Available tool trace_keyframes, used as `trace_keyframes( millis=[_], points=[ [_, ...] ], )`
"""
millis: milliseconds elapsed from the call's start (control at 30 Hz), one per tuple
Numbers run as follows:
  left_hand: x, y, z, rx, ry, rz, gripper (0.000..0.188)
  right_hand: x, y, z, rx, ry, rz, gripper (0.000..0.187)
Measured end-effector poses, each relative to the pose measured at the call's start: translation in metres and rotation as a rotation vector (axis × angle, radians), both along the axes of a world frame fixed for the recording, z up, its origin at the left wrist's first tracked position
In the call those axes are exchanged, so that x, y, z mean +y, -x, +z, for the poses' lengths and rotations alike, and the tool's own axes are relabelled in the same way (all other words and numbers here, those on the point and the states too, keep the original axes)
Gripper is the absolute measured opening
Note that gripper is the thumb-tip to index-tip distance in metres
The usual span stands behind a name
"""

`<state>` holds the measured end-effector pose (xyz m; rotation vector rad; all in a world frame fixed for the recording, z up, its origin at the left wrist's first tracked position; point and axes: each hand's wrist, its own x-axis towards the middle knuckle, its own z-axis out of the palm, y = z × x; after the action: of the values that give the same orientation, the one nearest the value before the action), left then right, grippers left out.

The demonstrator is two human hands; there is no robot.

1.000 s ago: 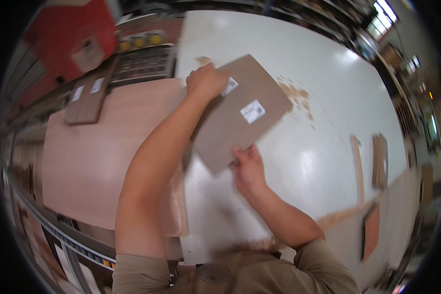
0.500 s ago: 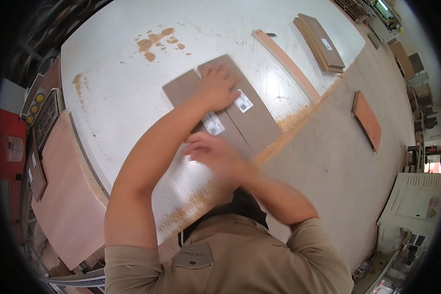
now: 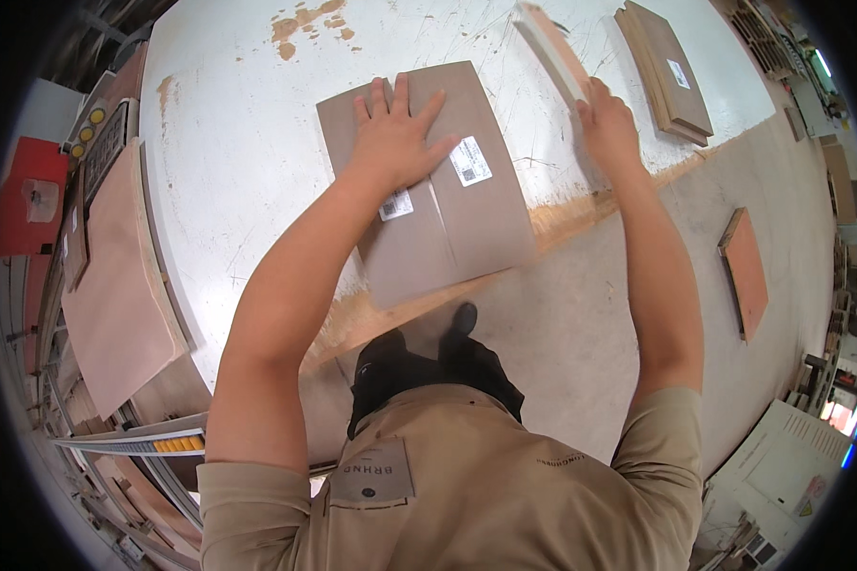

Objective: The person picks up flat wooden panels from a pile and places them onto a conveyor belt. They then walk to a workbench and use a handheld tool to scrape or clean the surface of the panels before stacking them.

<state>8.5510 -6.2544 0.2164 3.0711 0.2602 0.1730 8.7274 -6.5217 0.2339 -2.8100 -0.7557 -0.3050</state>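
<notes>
Two grey-brown flat panels lie side by side on the worn white table, a narrow gap between them. The left panel and the right panel each carry a white printed label, and their near ends reach past the table edge. My left hand is spread flat across both panels near their far end. To the right, my right hand has its fingers closed around the near end of a long narrow wooden strip, which looks tilted up off the table.
A stack of labelled boards rests at the table's far right. An orange-brown board is on the floor to the right. Pinkish sheet material stands left of the table, near a red box. A pale cabinet is at lower right.
My right hand has moved from beside the panels out to the right and taken hold of the wooden strip. My left hand stays on the panels, fingers now more spread.
</notes>
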Motion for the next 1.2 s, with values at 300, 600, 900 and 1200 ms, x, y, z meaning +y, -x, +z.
trace_keyframes(
  millis=[300,600,900,1200],
  points=[
    [-0.027,0.02,0.0,0.003,-0.023,0.21,0.072,-0.114,0.218,0.089,1.134,-0.889,0.118,0.037],
    [-0.035,0.028,-0.008,-0.117,0.035,0.236,0.071,-0.089,0.283,0.086,1.283,-0.498,0.149,0.052],
    [-0.037,0.03,0.002,-0.101,0.035,0.25,0.069,-0.083,0.287,0.08,1.154,-0.345,0.194,0.052],
    [-0.035,0.027,-0.003,-0.114,0.085,0.271,0.069,-0.093,0.308,0.071,1.215,-0.265,0.014,0.056]
  ],
)
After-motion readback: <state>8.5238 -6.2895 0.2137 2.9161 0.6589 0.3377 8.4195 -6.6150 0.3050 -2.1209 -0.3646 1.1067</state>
